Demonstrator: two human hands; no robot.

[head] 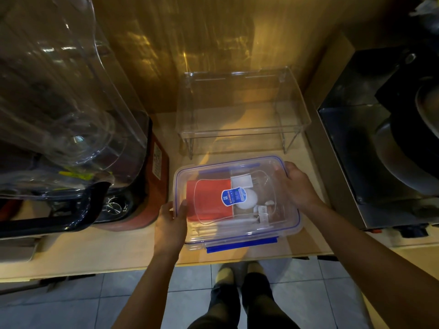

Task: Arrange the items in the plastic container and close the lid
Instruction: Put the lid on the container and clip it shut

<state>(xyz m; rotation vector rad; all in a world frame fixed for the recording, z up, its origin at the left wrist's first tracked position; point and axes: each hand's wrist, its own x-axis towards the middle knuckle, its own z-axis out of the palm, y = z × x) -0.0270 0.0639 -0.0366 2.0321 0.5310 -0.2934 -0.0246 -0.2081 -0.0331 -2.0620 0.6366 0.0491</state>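
While both hands [234, 207] flank it, lid [237, 186] covers container [294, 226].

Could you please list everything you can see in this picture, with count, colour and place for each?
plastic container: one, clear with blue trim, on the counter between the hands.
lid: one, clear with a blue seal, on top of the container.
blue latch: one, at the near edge, not yet pressed down.
red item: one, inside, left part.
white items: several, inside, right part; kind unclear.
clear rack: one, behind the container.
blender: one, clear jar, red base, far left.
steel appliance: one, far right.
counter: one, light wood.
left hand: on the container's left edge.
right hand: on its far right corner.
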